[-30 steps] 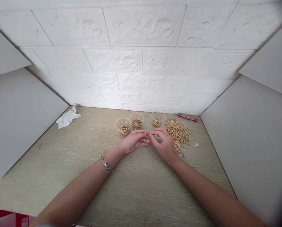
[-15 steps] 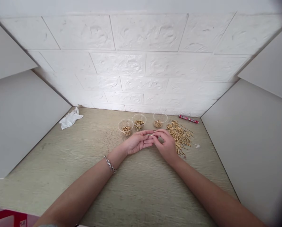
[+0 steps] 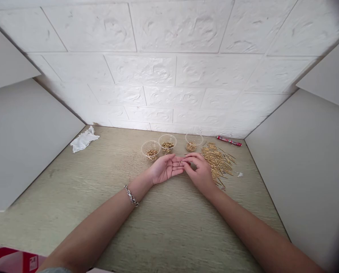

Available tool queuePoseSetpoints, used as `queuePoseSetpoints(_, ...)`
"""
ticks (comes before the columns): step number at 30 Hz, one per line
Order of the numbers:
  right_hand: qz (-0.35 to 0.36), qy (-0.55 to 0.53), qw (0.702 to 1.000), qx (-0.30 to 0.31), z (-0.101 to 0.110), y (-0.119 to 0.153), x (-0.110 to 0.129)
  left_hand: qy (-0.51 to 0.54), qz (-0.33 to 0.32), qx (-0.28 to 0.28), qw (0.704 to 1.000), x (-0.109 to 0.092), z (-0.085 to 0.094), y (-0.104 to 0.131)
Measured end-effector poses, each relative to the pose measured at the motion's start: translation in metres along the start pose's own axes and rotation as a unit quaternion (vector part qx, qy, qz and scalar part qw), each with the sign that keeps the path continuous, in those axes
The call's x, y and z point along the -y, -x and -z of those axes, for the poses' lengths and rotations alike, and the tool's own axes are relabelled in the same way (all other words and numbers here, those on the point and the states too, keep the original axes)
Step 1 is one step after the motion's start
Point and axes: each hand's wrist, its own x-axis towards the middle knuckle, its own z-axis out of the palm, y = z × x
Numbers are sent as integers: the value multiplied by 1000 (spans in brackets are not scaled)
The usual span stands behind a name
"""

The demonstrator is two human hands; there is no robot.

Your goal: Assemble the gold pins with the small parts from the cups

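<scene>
My left hand [image 3: 165,169] is held palm up above the table, its fingers stretched out and its thumb apart from them. At its fingers, my right hand [image 3: 199,170] pinches a small thin metal piece [image 3: 179,163], whose near end is hidden by the fingertips. Behind my hands stand clear plastic cups: a left cup [image 3: 150,145] and a middle cup [image 3: 167,138] with small brass-coloured parts, and a right cup [image 3: 194,139] with finer gold-coloured parts. A pile of thin gold-coloured rods [image 3: 216,159] lies just right of my right hand.
A red wrapped tube [image 3: 228,141] lies by the white wall at the back right. A small white scrap [image 3: 240,174] is right of the rods. Crumpled white tissue [image 3: 85,139] lies back left. Grey panels [image 3: 30,144] flank the table [image 3: 163,227]. Something red and white shows bottom left.
My left thumb has lifted away from the fingers, opening the palm. My right hand stays pinched at the left fingers. The view has shifted slightly.
</scene>
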Motion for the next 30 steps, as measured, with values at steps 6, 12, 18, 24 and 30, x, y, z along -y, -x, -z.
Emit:
queuePoseSetpoints(6, -8, -14, 1000, 2, 0, 0, -2, -69, -21, -2, 997, 6, -2, 1)
queuePoseSetpoints(12, -18, -30, 999, 1, 0, 2, -3, -120, -51, -9, 991, 9, -4, -1)
queuePoseSetpoints(18, -69, -116, 990, 46, -1, 8, 7, -179, -78, -2, 981, 13, -9, 1)
queuePoseSetpoints(24, -238, -322, 916, 38, -9, 9, 4, -206, -87, -15, 975, 14, -10, 0)
queuePoseSetpoints(30, -311, -441, 841, 31, -8, 4, 1, -218, -76, -21, 973, 15, -9, -2)
